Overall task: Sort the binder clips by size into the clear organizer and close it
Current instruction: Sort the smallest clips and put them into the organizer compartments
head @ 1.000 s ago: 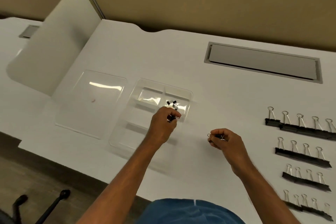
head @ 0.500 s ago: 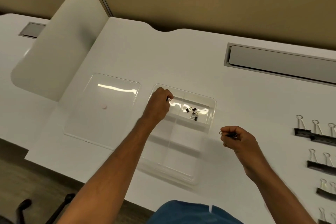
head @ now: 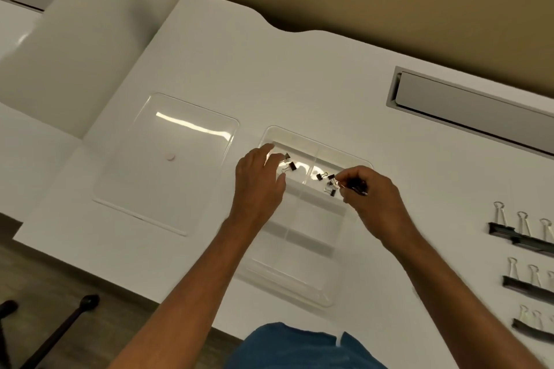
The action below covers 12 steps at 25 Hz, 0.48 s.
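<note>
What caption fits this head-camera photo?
Left hand open over clear organizer; right hand pinching a small binder clip above it.

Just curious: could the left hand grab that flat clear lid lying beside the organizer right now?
Probably yes: the left hand is open and holds nothing, and the flat clear plastic lid lies uncovered just to its left, with nothing between.

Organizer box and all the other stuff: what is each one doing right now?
clear organizer: open, lid off.
lid: flat on the desk, left of the organizer.
small clips: loose in the two far compartments.
large clips: in rows on the desk.
left hand: open, over the far left compartment.
right hand: pinching clips.
</note>
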Tool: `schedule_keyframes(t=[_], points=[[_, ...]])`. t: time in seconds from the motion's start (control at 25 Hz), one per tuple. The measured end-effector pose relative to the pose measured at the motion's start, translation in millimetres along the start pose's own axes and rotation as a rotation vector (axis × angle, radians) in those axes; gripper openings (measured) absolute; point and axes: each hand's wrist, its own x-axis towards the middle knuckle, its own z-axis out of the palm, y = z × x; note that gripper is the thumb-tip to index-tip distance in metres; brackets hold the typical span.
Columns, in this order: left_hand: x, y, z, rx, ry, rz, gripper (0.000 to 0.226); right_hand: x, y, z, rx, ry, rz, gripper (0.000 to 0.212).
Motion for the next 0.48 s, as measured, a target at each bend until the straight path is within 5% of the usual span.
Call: schedule_keyframes(t=[0.2,0.48], points=[[-43.5,-19.3,6.0,0.118,-0.096,-0.049,0.059,43.0,-20.7,46.5,-0.489,-0.076,-0.371,0.026],[-51.2,-19.5,12.7,0.212,-0.064,-0.043,0.058,88.2,-11.9,97.3,-0.772,-0.228,-0.483,0.024]])
